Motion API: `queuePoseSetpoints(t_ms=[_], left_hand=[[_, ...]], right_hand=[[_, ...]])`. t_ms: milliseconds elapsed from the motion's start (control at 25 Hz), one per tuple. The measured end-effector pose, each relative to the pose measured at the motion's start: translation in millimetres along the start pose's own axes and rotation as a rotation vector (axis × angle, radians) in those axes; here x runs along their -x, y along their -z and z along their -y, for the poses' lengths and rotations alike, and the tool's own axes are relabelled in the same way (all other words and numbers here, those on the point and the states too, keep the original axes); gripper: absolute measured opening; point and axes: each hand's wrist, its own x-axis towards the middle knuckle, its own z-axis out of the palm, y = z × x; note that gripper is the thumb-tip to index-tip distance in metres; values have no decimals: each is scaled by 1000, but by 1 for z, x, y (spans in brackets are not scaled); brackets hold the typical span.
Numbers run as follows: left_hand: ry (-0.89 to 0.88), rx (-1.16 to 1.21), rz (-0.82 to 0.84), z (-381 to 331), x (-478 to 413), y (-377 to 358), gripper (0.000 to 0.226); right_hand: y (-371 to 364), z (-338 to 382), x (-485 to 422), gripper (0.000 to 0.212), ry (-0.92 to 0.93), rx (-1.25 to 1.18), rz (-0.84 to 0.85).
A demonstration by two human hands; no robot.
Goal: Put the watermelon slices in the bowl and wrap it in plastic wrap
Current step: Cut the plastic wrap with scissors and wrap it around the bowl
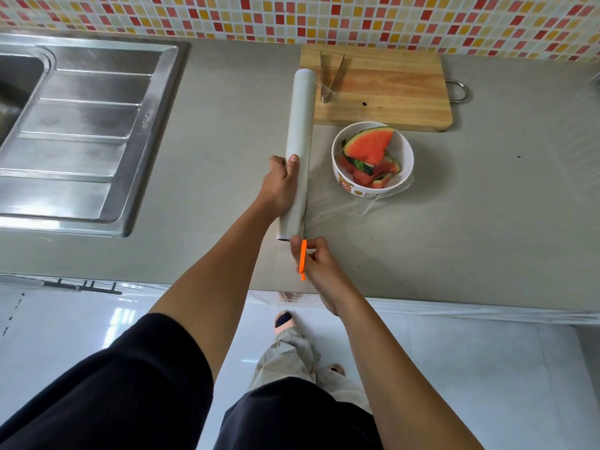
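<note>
Left hand [281, 186] grips the wrap roll [300, 125] while the right hand [316, 259] holds an orange-handled knife [303, 258] at the film [341, 209] (keep it taut, blade along the roll); watermelon slices [368, 146] lie in the bowl [337, 157] nearby.

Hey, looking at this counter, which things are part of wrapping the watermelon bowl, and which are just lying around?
In use: plastic wrap roll, gripped by the left hand; orange-handled knife, held by the right hand; pulled-out film; bowl; watermelon slices.
Lying about: cutting board; tongs on it; sink.
</note>
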Motion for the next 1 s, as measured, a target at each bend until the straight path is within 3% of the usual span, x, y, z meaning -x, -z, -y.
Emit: queuePoseSetpoints(t_ms=[160, 1000], left_hand=[[-7, 0, 2, 0, -1, 1, 38], [15, 12, 2, -1, 4, 2, 38]], right_hand=[[5, -5, -5, 31, 25, 21, -6], [15, 18, -30, 29, 67, -29, -16]])
